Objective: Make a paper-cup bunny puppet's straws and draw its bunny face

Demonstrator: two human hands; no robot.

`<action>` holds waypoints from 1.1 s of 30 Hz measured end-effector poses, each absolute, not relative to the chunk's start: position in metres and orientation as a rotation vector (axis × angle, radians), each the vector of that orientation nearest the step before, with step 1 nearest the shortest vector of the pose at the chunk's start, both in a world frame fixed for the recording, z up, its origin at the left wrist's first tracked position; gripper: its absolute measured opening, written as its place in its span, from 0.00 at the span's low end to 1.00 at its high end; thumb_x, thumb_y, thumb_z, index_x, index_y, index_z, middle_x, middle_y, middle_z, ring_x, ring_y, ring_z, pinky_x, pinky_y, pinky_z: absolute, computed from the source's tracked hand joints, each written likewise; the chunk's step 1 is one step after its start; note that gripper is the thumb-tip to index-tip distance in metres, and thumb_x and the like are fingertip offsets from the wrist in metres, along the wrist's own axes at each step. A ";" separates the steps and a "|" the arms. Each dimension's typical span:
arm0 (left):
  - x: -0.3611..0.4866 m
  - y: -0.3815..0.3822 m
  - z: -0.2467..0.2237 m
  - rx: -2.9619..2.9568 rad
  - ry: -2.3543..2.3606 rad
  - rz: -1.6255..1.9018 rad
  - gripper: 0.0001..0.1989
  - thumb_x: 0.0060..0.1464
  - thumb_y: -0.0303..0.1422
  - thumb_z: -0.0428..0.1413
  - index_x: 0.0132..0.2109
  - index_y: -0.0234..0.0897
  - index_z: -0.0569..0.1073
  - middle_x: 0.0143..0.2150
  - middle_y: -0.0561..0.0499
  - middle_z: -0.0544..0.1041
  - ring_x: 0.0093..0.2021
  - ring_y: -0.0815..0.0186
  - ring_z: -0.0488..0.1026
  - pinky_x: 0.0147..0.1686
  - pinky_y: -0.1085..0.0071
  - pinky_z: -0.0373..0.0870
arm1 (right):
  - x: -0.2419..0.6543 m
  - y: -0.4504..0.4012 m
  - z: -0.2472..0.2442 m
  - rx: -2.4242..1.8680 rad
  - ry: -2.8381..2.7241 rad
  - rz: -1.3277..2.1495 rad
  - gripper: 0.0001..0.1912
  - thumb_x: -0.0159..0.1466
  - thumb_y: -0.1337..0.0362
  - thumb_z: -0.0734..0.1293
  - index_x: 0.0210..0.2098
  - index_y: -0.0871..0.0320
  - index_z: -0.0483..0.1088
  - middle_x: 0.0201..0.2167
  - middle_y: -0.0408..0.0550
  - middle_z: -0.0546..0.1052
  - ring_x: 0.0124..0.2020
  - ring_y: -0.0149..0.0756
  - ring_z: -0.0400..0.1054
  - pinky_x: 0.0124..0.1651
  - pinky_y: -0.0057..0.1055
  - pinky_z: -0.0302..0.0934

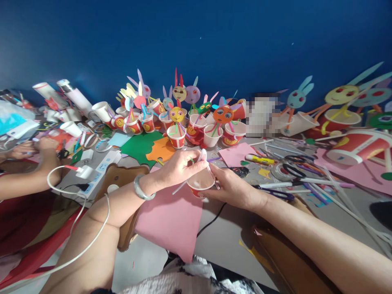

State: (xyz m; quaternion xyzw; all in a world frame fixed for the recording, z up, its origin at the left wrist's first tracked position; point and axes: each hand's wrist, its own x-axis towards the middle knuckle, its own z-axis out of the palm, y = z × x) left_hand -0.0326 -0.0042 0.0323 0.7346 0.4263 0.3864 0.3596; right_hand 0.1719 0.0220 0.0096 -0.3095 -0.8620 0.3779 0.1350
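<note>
- Paper cup [199, 182], red outside and pale inside, is at the centre of the frame, held above the counter [225, 241] with its opening up.
- Right hand [234, 188]: grasping the cup from its right side, fingers close around wall and rim.
- Left hand [180, 167]: pinching a pale strip [203, 154] between thumb and fingers, over the cup's rim. A thin translucent piece [180, 187] projects left of the cup; cannot tell whether it is the same strip.
- Bracelet [143, 190], pale and rigid, on the left wrist.
- Pink sheet [171, 216] lies below the left forearm and cup, lower centre.
- Green sheet [137, 148] and orange sheet [161, 152] lie just beyond the left hand, overlapping.
- Row of cups with rabbit-eared paper faces across the middle of the frame, before a blue wall [196, 36]; nearest are a yellow face [177, 115] and an orange face [223, 114].
- Right of centre: yellow cutter [260, 159], scissors [275, 192], assorted straws. One large red-and-white cup [359, 147] lies on its side at the right.
- Left: power strip [99, 173] with a white plug [85, 171] beside it; a co-worker's hand [23, 150] at the left edge, its grasp unclear.
</note>
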 end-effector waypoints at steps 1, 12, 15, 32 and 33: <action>-0.032 -0.004 0.032 1.891 1.105 1.001 0.17 0.64 0.44 0.53 0.34 0.34 0.70 0.30 0.54 0.66 0.32 0.71 0.63 0.33 0.74 0.63 | 0.172 0.022 0.010 -0.902 -2.494 1.092 0.19 0.58 0.53 0.73 0.40 0.55 0.65 0.32 0.44 0.78 0.29 0.35 0.69 0.31 0.29 0.60; -0.030 -0.004 0.024 1.584 1.071 1.035 0.19 0.62 0.48 0.56 0.36 0.34 0.72 0.23 0.59 0.63 0.19 0.78 0.59 0.18 0.78 0.56 | 0.173 0.023 0.015 -0.886 -2.484 1.153 0.25 0.59 0.55 0.73 0.52 0.56 0.67 0.35 0.47 0.80 0.32 0.40 0.73 0.33 0.31 0.63; -0.029 -0.002 0.022 1.526 1.038 1.062 0.18 0.61 0.47 0.58 0.39 0.35 0.72 0.24 0.59 0.65 0.18 0.79 0.60 0.18 0.78 0.57 | 0.173 0.023 0.013 -0.890 -2.492 1.161 0.29 0.60 0.54 0.72 0.57 0.57 0.65 0.35 0.48 0.80 0.32 0.40 0.72 0.33 0.31 0.63; -0.029 -0.005 0.031 1.589 0.937 1.209 0.14 0.62 0.40 0.59 0.49 0.38 0.75 0.33 0.55 0.72 0.23 0.79 0.67 0.24 0.79 0.64 | 0.173 0.022 0.010 -0.933 -2.583 1.071 0.29 0.63 0.47 0.69 0.57 0.58 0.63 0.34 0.48 0.77 0.30 0.39 0.70 0.34 0.32 0.61; -0.028 -0.005 0.032 1.575 0.934 1.214 0.13 0.61 0.40 0.59 0.48 0.37 0.74 0.33 0.55 0.72 0.22 0.80 0.65 0.23 0.79 0.64 | 0.172 0.022 0.010 -0.938 -2.586 1.069 0.29 0.63 0.47 0.68 0.56 0.58 0.63 0.34 0.48 0.77 0.30 0.39 0.70 0.34 0.32 0.61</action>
